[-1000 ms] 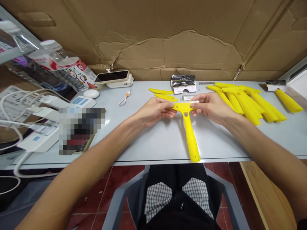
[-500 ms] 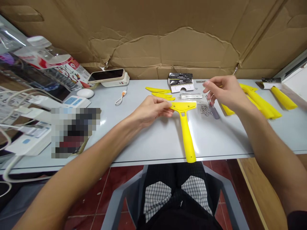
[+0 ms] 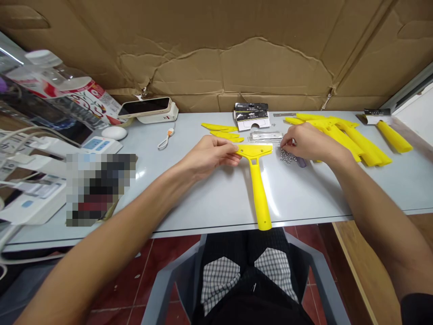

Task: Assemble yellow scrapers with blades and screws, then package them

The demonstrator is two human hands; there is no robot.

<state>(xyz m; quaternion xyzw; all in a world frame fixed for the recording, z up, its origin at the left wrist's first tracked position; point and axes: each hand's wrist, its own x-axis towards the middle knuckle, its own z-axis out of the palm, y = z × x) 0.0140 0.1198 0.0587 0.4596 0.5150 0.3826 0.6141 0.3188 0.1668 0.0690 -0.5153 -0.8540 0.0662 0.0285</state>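
Yellow scraper [image 3: 260, 194] held at its head by the left hand [image 3: 216, 153], with the right hand [image 3: 301, 139] at the small screws [image 3: 287, 156]

The handle end of the scraper is directed toward the near edge of the bench [image 3: 209, 198]; its head is pinched at the left end by the grip of the left hand. The right hand is lowered at the heap of screws, beside a purple handle [image 3: 301, 162]; whether its grip is spread or closed on a screw cannot be told. Farther back, flat metal blades [image 3: 267, 135] are laid between the yellow strips [image 3: 223, 134] and the right hand, and more yellow scrapers [image 3: 363, 144] are piled to the right. Behind the blades, black-and-white packaging [image 3: 252, 118] is placed, backed by brown cardboard [image 3: 270, 67]
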